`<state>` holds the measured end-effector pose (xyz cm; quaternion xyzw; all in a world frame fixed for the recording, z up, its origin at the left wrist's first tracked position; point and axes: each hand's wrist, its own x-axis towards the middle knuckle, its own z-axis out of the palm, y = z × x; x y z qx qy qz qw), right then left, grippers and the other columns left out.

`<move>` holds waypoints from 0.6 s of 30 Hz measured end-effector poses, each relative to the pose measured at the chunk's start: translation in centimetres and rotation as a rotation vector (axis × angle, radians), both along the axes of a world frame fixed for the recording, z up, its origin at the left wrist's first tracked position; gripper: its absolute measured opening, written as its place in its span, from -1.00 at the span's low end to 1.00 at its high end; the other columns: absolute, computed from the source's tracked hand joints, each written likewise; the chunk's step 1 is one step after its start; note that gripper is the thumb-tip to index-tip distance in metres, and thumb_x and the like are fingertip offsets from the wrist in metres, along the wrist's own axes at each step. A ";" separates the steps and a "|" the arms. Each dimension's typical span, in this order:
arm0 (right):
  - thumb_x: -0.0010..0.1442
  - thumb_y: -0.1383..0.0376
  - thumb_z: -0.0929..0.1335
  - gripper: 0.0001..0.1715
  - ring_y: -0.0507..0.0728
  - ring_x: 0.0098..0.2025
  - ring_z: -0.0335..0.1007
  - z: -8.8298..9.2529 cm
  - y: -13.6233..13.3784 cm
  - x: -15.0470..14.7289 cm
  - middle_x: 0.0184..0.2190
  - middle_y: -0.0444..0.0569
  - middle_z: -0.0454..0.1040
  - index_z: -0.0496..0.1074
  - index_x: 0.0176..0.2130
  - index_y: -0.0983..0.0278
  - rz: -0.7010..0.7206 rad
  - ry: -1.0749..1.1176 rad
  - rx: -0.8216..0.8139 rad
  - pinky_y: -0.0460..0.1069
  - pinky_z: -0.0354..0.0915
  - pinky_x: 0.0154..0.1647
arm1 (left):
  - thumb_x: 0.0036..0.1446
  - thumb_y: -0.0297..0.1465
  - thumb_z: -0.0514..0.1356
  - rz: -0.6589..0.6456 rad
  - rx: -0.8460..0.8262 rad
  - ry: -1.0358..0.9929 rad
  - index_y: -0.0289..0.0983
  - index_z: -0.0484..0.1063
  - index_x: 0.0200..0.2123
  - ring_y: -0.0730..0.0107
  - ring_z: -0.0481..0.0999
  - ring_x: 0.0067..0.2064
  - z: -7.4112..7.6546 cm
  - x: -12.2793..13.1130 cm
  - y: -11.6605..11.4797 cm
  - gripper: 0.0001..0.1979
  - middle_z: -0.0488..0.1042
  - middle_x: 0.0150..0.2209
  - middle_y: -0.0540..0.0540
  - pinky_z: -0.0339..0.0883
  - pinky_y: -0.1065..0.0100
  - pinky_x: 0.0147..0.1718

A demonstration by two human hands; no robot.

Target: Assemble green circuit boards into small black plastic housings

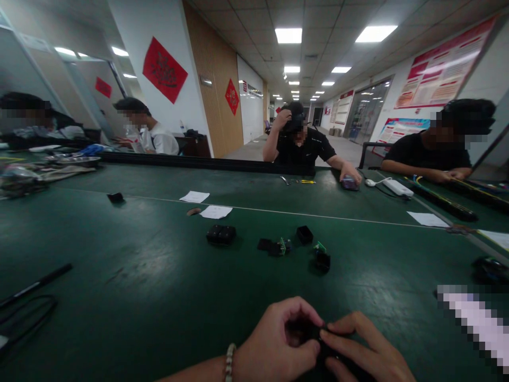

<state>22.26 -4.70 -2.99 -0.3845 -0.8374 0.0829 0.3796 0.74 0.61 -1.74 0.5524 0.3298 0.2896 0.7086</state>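
Observation:
Near the front edge of the green table, my left hand [280, 339] curls its thumb and fingers round a small black part [323, 339]. From the other side my right hand [363, 345] grips the same part with its fingertips. Most of the part is hidden by my fingers, so its exact kind cannot be made out. Beyond my hands lie a black housing [305, 234], another open black housing [322, 261] with a green circuit board [319, 248] against it, and a black piece with a circuit board [283, 246]. A pair of black blocks [221, 234] sits further left.
White paper sheets [216, 212] and a small black piece [115, 198] lie across the green table [139, 297]. A black cable [32, 302] is at left, a blurred-out pale slab [477, 323] at right. Opposite sits a person [298, 138] with a hand on a dark object [350, 183].

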 end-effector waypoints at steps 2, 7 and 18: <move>0.12 0.60 0.45 -0.44 0.13 -0.22 0.65 0.5 0.0 -0.2 -0.19 0.05 0.63 0.57 0.08 0.23 -0.011 -0.001 0.006 -0.08 0.63 -0.25 | -0.02 -0.61 0.33 0.001 0.006 -0.001 -0.34 0.48 -0.20 0.36 0.55 -0.21 0.1 0.0 0.0 -0.73 0.56 -0.21 -0.09 0.37 0.32 -0.19; 0.13 0.58 0.45 -0.50 0.14 -0.23 0.66 1.0 0.0 -0.4 -0.20 0.06 0.65 0.60 0.04 0.25 -0.021 -0.011 0.001 -0.07 0.63 -0.24 | 0.02 -0.56 0.34 -0.007 0.054 -0.003 -0.35 0.49 -0.20 0.34 0.54 -0.19 0.4 -0.1 0.0 -0.77 0.56 -0.20 -0.12 0.38 0.31 -0.18; 0.09 0.58 0.47 -0.43 0.15 -0.23 0.66 0.6 0.0 -0.3 -0.21 0.03 0.66 0.59 0.05 0.18 -0.017 0.062 -0.042 -0.05 0.62 -0.25 | 0.10 -0.42 0.37 -0.009 0.147 0.040 -0.34 0.52 -0.22 0.25 0.57 -0.16 0.3 -0.3 0.3 -0.82 0.57 -0.17 -0.17 0.43 0.24 -0.14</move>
